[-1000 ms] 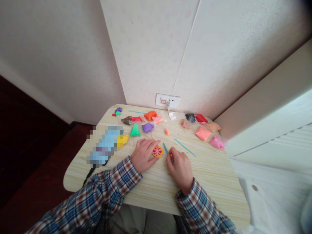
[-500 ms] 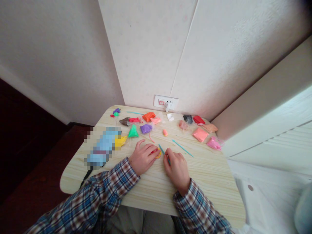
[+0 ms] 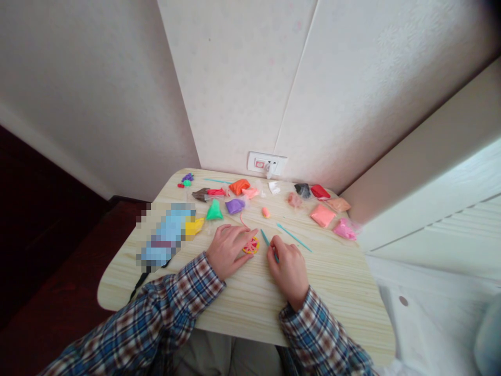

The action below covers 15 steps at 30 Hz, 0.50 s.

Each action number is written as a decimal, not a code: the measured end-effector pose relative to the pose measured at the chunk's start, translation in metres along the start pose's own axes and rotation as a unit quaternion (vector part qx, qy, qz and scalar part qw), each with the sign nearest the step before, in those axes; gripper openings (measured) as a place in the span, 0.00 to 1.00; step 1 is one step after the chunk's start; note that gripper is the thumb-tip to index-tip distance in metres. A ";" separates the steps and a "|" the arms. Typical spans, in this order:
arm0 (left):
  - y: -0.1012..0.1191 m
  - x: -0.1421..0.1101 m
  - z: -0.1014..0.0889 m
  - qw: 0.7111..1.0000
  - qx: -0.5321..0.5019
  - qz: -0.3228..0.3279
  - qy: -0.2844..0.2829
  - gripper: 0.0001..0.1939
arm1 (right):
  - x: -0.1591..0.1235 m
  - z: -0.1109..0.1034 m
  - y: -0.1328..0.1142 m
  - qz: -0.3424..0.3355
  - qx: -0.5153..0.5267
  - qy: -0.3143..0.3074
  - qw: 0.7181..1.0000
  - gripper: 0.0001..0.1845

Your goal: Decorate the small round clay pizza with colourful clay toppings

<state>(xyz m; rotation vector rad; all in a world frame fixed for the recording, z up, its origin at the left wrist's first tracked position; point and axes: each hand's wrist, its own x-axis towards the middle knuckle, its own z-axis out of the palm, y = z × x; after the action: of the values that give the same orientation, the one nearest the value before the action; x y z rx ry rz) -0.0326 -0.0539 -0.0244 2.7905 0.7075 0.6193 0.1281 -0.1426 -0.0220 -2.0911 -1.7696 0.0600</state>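
Observation:
A round clay disc with a yellow rim and red and pink segments lies flat on the table. My left hand is spread beside it, thumb along its near edge and fingers along its far edge, partly covering its left side. Whether the fingers press on it I cannot tell. In my right hand, fingers closed round it, is a teal plastic modelling tool. Its pointed tip faces up and left, just right of the disc and apart from it. A thin coral clay strand lies beyond my left fingers.
A small pink and yellow clay lump and another teal tool lie ahead. Bags of clay, among them green, purple and coral, line the back. A blurred light-blue item is at left.
My left fingers have spread and drawn back, uncovering more of the disc. My right hand has shifted slightly right with the tool, its tip now away from the disc's edge.

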 end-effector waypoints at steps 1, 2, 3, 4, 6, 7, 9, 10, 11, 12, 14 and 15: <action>0.000 0.000 0.000 1.000 -0.003 -0.008 -0.004 0.27 | 0.000 0.000 0.000 0.001 0.001 0.000 1.000 0.07; 0.000 0.001 0.000 1.000 -0.005 -0.012 -0.009 0.26 | 0.000 0.000 0.001 0.000 0.003 -0.003 1.000 0.07; 0.000 0.001 0.000 1.000 -0.008 -0.013 -0.013 0.26 | 0.000 0.000 0.001 -0.001 0.004 -0.005 1.000 0.07; -0.001 0.001 0.000 1.000 -0.010 -0.012 -0.014 0.25 | 0.000 0.000 0.000 0.000 0.005 -0.006 1.000 0.07; -0.001 0.001 0.000 1.000 -0.016 -0.009 -0.013 0.24 | 0.001 0.000 0.000 0.002 0.008 -0.006 1.000 0.07; -0.001 0.001 0.001 1.000 -0.018 -0.008 -0.011 0.24 | 0.001 0.000 0.000 0.004 0.011 -0.005 1.000 0.07; -0.001 0.001 0.001 1.000 -0.024 -0.008 -0.008 0.24 | 0.000 0.000 0.001 0.010 0.017 0.000 1.000 0.07; -0.001 0.001 0.001 1.000 -0.026 -0.008 -0.007 0.23 | 0.000 0.000 0.001 0.013 0.021 0.003 1.000 0.07; -0.001 0.000 0.002 1.000 -0.030 -0.010 -0.004 0.23 | 0.000 0.000 0.002 0.018 0.024 0.008 1.000 0.07; -0.002 0.000 0.002 0.999 -0.033 -0.011 -0.001 0.22 | 0.000 0.000 0.003 0.022 0.028 0.012 0.999 0.06; -0.002 0.000 0.003 0.999 -0.040 -0.014 0.005 0.22 | 0.000 0.000 0.005 0.026 0.034 0.015 0.999 0.06; -0.003 -0.001 0.004 0.999 -0.043 -0.015 0.007 0.22 | 0.000 0.001 0.005 0.026 0.037 0.014 0.999 0.07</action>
<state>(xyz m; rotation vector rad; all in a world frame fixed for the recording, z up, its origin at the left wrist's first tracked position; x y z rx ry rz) -0.0326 -0.0522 -0.0285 2.6953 0.7066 0.6491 0.1328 -0.1432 -0.0243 -2.0761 -1.6705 0.1085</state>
